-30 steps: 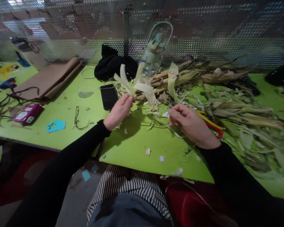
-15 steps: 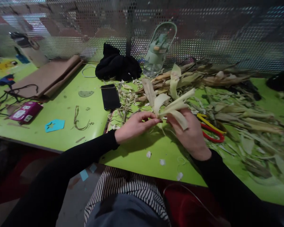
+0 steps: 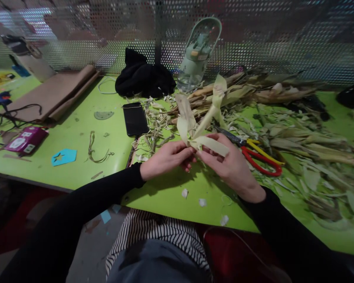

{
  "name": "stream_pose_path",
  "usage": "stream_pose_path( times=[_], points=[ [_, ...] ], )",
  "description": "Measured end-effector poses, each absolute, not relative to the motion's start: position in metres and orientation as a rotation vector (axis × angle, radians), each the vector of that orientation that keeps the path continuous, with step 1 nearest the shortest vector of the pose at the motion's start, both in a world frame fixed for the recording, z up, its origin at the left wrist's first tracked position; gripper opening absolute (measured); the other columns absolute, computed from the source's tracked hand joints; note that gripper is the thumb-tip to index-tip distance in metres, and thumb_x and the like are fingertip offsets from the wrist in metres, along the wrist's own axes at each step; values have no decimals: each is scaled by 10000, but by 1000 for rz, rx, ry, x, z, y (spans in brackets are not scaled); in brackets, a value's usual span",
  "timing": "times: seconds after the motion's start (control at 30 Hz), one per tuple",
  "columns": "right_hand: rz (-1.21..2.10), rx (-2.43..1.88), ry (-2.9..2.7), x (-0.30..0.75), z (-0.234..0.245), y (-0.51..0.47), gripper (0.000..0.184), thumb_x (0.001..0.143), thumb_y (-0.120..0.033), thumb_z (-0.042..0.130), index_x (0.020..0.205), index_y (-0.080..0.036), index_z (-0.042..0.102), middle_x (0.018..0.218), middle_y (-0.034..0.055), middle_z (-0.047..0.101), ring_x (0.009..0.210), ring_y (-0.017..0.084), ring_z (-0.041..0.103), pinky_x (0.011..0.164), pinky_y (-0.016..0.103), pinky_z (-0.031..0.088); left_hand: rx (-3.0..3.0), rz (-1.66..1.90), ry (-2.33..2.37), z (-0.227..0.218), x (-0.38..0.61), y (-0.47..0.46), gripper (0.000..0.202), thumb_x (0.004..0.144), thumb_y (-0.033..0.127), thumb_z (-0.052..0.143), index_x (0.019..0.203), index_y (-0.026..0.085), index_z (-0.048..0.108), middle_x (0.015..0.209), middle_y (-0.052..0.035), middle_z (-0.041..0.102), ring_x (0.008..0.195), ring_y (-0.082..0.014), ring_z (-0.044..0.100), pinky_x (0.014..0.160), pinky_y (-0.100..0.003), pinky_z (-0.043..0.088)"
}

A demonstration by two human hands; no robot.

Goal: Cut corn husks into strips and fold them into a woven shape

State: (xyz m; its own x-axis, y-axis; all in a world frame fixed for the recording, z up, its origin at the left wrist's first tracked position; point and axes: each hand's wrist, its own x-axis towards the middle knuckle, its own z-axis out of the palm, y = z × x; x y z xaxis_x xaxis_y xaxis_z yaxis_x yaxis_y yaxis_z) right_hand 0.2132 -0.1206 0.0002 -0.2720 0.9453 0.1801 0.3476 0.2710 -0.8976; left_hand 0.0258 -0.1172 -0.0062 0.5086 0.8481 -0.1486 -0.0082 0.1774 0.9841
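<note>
Pale corn husk strips (image 3: 186, 114) fan upward from a joined base between my two hands, above the green table. My left hand (image 3: 168, 159) pinches that base with thumb and fingertips. From the other side, my right hand (image 3: 224, 163) grips the husks, and one strip curls across its fingers. My fingers hide how the strips are joined. Just right of my right hand lie scissors (image 3: 262, 157) with one red and one yellow handle.
Heaps of dried corn husks (image 3: 301, 137) and scraps cover the right and back. A phone (image 3: 135, 119), black cloth (image 3: 146, 78) and green water bottle (image 3: 193, 59) stand beyond my hands. Leftward are a brown paper bag (image 3: 53, 92), purple box (image 3: 26, 140) and blue cutout (image 3: 64, 157).
My right hand has moved left and slightly down, closer to my left fingertips. The husk strips have shifted in my grip, and more of the scissors now shows.
</note>
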Motion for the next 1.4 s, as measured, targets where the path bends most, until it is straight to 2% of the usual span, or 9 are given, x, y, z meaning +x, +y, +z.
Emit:
stream_pose_path(
  times=[0.1, 0.17, 0.27, 0.33, 0.6, 0.77, 1.0, 1.23, 1.4],
  points=[
    [984, -1127, -1835, 211, 2, -125, 294, 821, -476, 755, 988, -246, 678, 957, 58, 711, 777, 209, 652, 648, 331, 538, 1377, 682, 870, -10, 26, -119, 206, 982, 247, 534, 829, 124, 596, 740, 5, 631, 607, -70, 593, 645, -220, 497],
    [991, -1156, -1764, 211, -1, -124, 259, 853, -499, 718, 858, -242, 687, 847, 41, 692, 740, 196, 633, 642, 324, 526, 1361, 688, 841, -10, 27, -120, 220, 989, 265, 528, 839, 123, 605, 757, -10, 651, 654, -83, 620, 690, -231, 516],
    [1120, -1253, -1539, 212, -11, -118, 318, 867, -532, 701, 780, -231, 649, 612, -29, 535, 528, 117, 470, 479, 264, 403, 1206, 745, 815, -12, 30, -119, 245, 1012, 269, 491, 856, 116, 603, 816, -37, 684, 700, -84, 644, 746, -244, 537],
    [1239, -1258, -1416, 213, -17, -112, 371, 854, -560, 707, 745, -216, 617, 593, -48, 493, 475, 79, 387, 417, 232, 315, 1087, 770, 807, -13, 30, -117, 250, 1018, 260, 483, 867, 105, 607, 830, -50, 693, 699, -80, 645, 741, -239, 533],
    [1383, -1146, -1242, 212, -13, -106, 368, 720, -500, 840, 794, -205, 632, 587, -73, 487, 447, 45, 358, 379, 189, 245, 972, 694, 728, -14, 30, -117, 181, 999, 227, 539, 920, 89, 627, 752, -32, 688, 625, -68, 633, 674, -222, 516],
    [1106, -1226, -1483, 216, -10, -112, 293, 855, -467, 729, 783, -193, 654, 624, -38, 536, 490, 65, 409, 421, 214, 305, 965, 745, 804, -9, 32, -120, 215, 1029, 214, 472, 910, 95, 606, 697, -9, 672, 575, -56, 624, 641, -210, 517],
    [805, -1153, -1558, 217, -10, -113, 282, 816, -411, 792, 1028, -249, 700, 777, -15, 628, 640, 120, 553, 547, 246, 467, 1009, 751, 875, -17, 33, -117, 202, 1005, 230, 528, 848, 112, 576, 676, 3, 672, 546, -48, 609, 601, -192, 507],
    [807, -1047, -1741, 215, -10, -118, 131, 874, -395, 733, 926, -278, 758, 930, 23, 708, 811, 178, 671, 745, 350, 580, 983, 771, 841, -14, 34, -120, 202, 994, 203, 542, 848, 101, 639, 698, -15, 692, 573, -59, 637, 614, -188, 526],
    [482, -930, -1956, 221, -6, -118, 102, 897, -348, 706, 927, -284, 779, 931, 51, 675, 853, 209, 652, 706, 376, 572, 666, 860, 765, -7, 31, -116, 264, 1014, 178, 489, 852, 78, 672, 757, -56, 722, 591, -59, 653, 637, -175, 554]
  ],
)
